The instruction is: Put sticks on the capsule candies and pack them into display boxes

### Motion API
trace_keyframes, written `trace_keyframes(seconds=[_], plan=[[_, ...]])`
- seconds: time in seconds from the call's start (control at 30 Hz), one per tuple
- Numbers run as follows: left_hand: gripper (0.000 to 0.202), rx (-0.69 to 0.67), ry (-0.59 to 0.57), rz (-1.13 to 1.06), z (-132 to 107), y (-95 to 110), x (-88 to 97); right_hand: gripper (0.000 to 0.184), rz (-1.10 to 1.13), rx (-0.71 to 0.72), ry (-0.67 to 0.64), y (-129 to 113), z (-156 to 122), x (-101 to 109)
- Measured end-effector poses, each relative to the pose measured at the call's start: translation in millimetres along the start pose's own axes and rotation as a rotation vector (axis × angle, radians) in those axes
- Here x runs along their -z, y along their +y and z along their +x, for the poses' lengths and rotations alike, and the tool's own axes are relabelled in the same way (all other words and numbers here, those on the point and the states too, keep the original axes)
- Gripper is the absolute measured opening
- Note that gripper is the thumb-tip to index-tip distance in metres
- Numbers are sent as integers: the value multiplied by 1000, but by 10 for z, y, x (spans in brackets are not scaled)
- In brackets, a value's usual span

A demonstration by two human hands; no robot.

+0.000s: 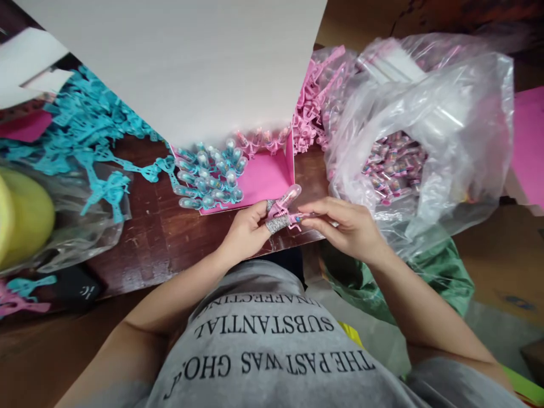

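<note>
My left hand (250, 229), with grey wraps on its thumb and a finger, is closed on a pink plastic piece (278, 212) that carries a clear capsule (289, 195). My right hand (346, 224) pinches a small capsule (301, 217) with a blue spot at the near side of that piece. Both hands meet just in front of an open pink box (267, 178). Inside the box, blue pieces with clear capsules (210, 175) fill the left side in rows. A few pink ones (261, 140) stand along the back.
A blue heap of plastic parts (85, 113) lies at left, behind a yellow tub (23, 218). Pink parts (310, 107) are piled right of the box. A clear bag (450, 136) holds many small capsules (395, 164). The white lid (191, 62) stands behind the box.
</note>
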State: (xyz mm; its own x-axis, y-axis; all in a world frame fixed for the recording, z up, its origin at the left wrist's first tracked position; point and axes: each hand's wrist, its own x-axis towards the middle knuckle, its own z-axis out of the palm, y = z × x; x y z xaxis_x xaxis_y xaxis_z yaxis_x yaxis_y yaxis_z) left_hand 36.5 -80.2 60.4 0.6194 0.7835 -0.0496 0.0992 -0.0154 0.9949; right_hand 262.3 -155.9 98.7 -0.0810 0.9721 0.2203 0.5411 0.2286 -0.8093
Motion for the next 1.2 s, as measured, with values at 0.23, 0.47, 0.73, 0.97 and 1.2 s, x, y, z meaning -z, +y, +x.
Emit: trace_keyframes(seconds=[0.23,0.47,0.73,0.97,1.2], plan=[[14,-320,68,503,-76,93,168,67,162,-332,-145,21,102,-11],[33,-203,98,472,-98,229,298,63,108,2,-205,-31,414,-24],[16,-95,-86,148,51,492,459,78,539,-53,-337,-60,677,184],[19,-253,-47,719,142,520,439,37,324,-110,-156,-125,676,84],[31,-288,-104,1141,631,457,920,32,-15,-51,38,203,948,197]])
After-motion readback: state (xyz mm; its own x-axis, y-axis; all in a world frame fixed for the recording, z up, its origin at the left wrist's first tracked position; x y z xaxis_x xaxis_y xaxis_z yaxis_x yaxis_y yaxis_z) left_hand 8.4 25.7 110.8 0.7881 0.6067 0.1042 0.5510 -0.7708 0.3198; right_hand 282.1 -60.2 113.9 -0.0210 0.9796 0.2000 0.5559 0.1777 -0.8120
